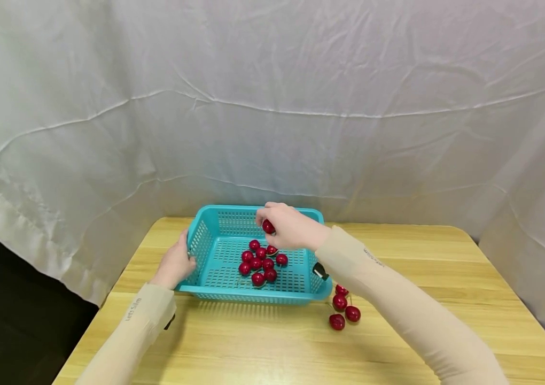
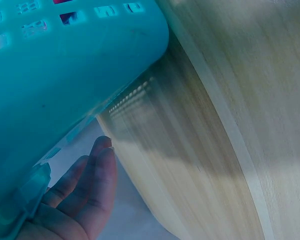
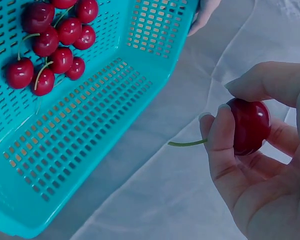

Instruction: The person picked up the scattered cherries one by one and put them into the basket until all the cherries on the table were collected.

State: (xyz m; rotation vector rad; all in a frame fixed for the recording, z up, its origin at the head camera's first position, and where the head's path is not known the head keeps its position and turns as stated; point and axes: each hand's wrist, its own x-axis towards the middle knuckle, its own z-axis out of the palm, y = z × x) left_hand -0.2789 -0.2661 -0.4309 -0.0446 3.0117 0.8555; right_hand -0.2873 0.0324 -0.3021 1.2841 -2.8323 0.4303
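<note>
A turquoise plastic basket (image 1: 263,297) stands on the wooden table with several red cherries (image 1: 256,263) grouped on its floor. My left hand (image 1: 176,263) holds the basket by its left end; the left wrist view shows the fingers (image 2: 97,192) outside the wall, below the rim. Over the basket's right half, my right hand (image 1: 296,227) pinches a single cherry (image 3: 252,126) between thumb and fingers. That cherry's green stem (image 3: 187,143) sticks out past the fingertips. In the head view it hangs above the cherries in the basket.
Several loose cherries (image 1: 340,302) lie on the wooden table (image 1: 253,347) beside the basket's front right corner, under the right forearm (image 1: 397,310). A pale cloth (image 1: 272,155) hangs behind the table. A dark area (image 1: 8,299) lies beyond the left edge.
</note>
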